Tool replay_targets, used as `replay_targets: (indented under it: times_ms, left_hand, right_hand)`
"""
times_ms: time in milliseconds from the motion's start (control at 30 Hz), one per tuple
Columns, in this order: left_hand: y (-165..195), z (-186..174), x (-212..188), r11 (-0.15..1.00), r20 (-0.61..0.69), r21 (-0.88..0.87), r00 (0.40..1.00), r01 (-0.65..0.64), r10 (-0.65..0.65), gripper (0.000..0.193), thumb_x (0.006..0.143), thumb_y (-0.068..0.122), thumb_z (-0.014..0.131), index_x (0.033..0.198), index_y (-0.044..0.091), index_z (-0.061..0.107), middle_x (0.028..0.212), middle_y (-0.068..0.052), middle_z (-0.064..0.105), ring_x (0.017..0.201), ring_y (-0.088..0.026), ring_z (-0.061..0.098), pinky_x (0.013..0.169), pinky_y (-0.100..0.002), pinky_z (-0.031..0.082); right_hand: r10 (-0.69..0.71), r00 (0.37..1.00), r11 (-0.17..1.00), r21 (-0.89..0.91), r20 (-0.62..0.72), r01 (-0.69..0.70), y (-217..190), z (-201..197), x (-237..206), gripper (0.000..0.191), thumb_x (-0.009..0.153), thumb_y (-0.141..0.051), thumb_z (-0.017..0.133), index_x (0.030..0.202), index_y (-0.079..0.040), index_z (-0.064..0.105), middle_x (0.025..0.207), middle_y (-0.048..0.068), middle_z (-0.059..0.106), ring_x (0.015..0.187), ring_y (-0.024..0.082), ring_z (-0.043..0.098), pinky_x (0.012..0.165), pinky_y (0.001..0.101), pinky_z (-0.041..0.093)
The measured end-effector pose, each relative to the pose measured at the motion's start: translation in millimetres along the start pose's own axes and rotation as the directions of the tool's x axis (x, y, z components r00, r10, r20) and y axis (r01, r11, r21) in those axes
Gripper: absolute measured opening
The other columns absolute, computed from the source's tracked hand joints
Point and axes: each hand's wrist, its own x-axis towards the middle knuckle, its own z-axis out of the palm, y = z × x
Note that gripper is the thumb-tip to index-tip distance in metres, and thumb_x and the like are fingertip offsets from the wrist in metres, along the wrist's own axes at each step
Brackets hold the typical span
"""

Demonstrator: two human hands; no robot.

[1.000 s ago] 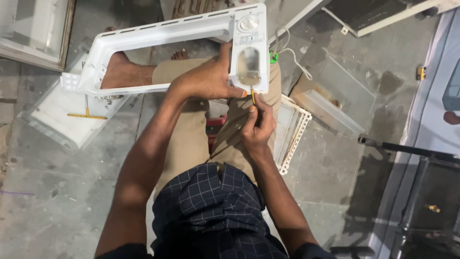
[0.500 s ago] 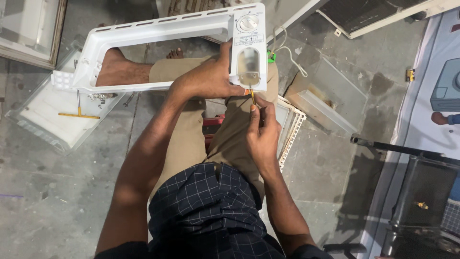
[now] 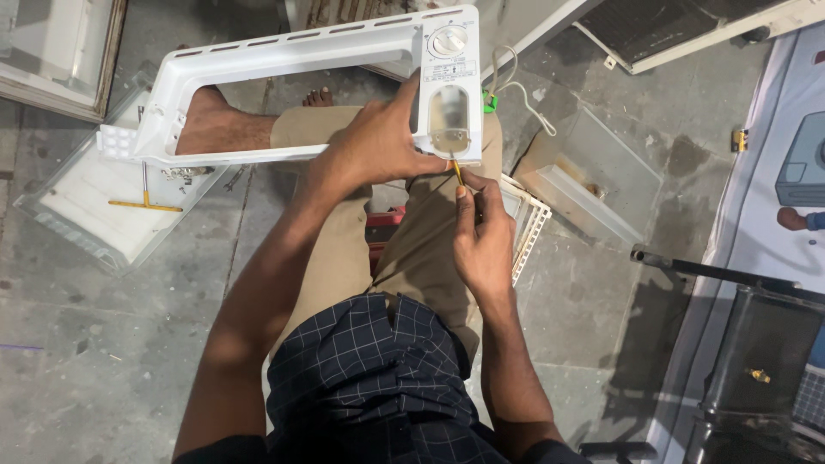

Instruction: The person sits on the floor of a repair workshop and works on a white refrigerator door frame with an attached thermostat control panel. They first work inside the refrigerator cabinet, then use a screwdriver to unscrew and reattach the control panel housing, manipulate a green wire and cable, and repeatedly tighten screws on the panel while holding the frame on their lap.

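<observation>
Gripping white plastic control-panel frame (image 3: 284,60) across lap, left hand (image 3: 374,146) fingers clamped beside lamp cover (image 3: 449,116). Pinching thin yellow-tipped screwdriver (image 3: 457,172) in right hand (image 3: 483,232), tip just above fingertips. Risking tip slipping, probably scratching cover, if frame tilts.

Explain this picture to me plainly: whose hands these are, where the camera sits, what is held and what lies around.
The camera sits on a person's head and looks down at their own lap and two bare hands. They sit on a grey stone floor. The left hand grips a long white plastic appliance frame with a round dial, resting across the legs. The right hand holds a thin yellow-shafted tool up to the frame's lower edge, under a clear lamp cover. Around them lie a clear plastic tray with a yellow tool on it, another clear bin and a white wire rack.
</observation>
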Motion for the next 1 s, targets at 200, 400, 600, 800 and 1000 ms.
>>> replay_targets:
  times_ms: [200,400,600,800,1000]
  left_hand:
    - [-3,18,-17,0.912,-0.318,0.369,0.898,-0.178,0.303,0.104,0.072,0.047,0.094,0.148,-0.003,0.044,0.111,-0.021,0.058,0.088,-0.035,0.071,0.071,-0.044,0.060]
    - [-13,22,-23,0.808,-0.304,0.494,0.808,-0.320,0.506,0.085,0.085,0.039,0.091,0.154,0.007,0.051,0.118,-0.010,0.055,0.091,-0.022,0.071,0.073,-0.036,0.062]
    - [-17,25,-20,0.706,-0.328,0.597,0.687,-0.381,0.649,0.079,0.087,0.037,0.089,0.149,0.006,0.052,0.141,-0.010,0.059,0.109,-0.023,0.073,0.083,-0.032,0.065]
    - [-26,23,-16,0.687,-0.294,0.601,0.687,-0.408,0.665,0.074,0.090,0.039,0.091,0.143,0.001,0.058,0.138,-0.012,0.065,0.101,-0.018,0.075,0.074,-0.028,0.063]
    - [-27,23,-19,0.641,-0.278,0.655,0.662,-0.399,0.696,0.072,0.091,0.041,0.089,0.142,0.001,0.058,0.136,-0.010,0.065,0.107,-0.019,0.076,0.072,-0.027,0.063]
  right_hand:
    - [-0.030,1.000,0.998,0.051,-0.008,0.030,12,2,-2,0.028,0.107,-0.019,0.055,0.131,-0.006,0.064,0.065,0.004,0.054,0.059,0.009,0.045,0.057,0.0286,0.043]
    - [-0.076,0.997,0.991,0.109,-0.020,0.078,13,3,2,0.027,0.109,-0.019,0.056,0.131,-0.005,0.064,0.070,0.004,0.055,0.064,0.008,0.045,0.059,0.0273,0.043]
    - [-0.011,1.000,1.000,0.011,-0.006,0.011,9,-2,0,0.029,0.108,-0.021,0.055,0.131,-0.006,0.064,0.064,0.008,0.054,0.059,0.011,0.047,0.058,0.0299,0.044]
    - [-0.243,0.968,0.969,0.036,-0.068,0.246,27,8,1,0.028,0.113,-0.017,0.054,0.135,-0.003,0.061,0.097,0.012,0.071,0.075,0.014,0.061,0.072,0.0328,0.053]
    - [-0.027,0.999,0.950,0.309,-0.028,0.034,55,23,-3,0.033,0.115,-0.012,0.052,0.145,-0.001,0.060,0.100,0.026,0.059,0.085,0.025,0.050,0.075,0.0419,0.041]
